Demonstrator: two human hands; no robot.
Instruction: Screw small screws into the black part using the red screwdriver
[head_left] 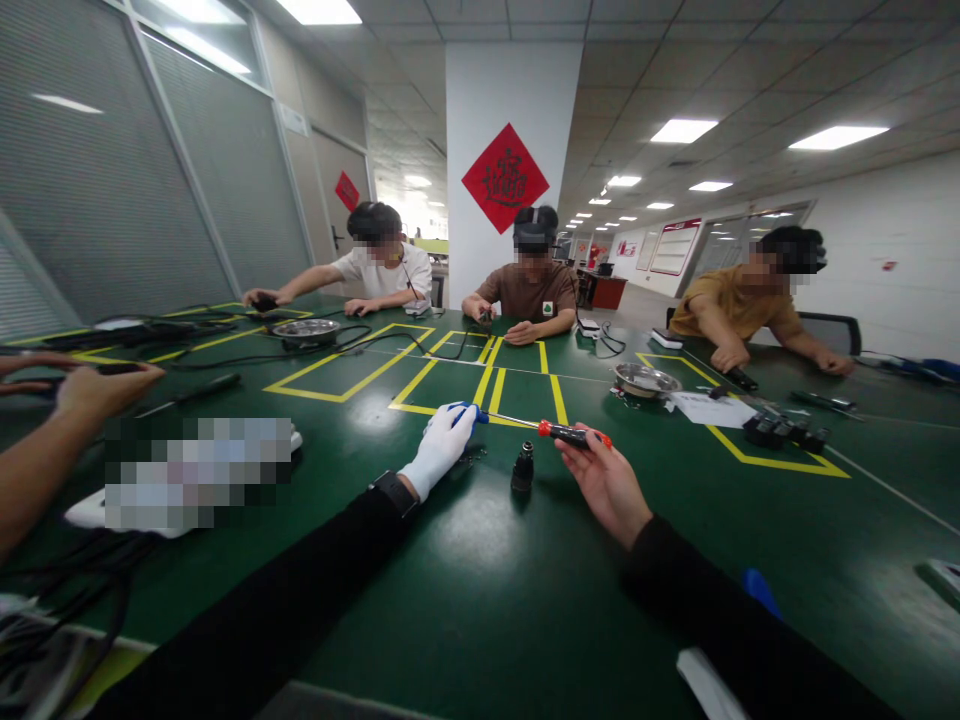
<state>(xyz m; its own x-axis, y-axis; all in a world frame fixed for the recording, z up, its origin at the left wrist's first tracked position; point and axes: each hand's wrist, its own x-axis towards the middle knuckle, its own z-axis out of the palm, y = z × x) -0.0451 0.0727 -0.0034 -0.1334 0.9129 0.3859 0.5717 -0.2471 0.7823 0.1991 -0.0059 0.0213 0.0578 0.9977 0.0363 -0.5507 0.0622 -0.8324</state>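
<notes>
My right hand (606, 477) is bare and closed around the black-and-red handle of a screwdriver (574, 434). Its thin metal shaft points left, towards my left hand (442, 440). That hand wears a white glove with blue on the finger side, and its fingers are curled in at the screwdriver's tip. Whatever they pinch there is hidden. Between my hands, a little nearer to me, a small black stepped cylindrical part (523, 467) stands upright on the green table (480, 600). Tiny dark pieces (472, 456) lie beside the gloved hand.
Metal bowls stand at the left (306, 330) and right (646, 378). A white power strip (262, 450) and a long screwdriver (191, 393) lie left. Several black parts (784, 428) sit by white paper (712, 408). Three people work opposite; another person's hands (105, 395) reach in left.
</notes>
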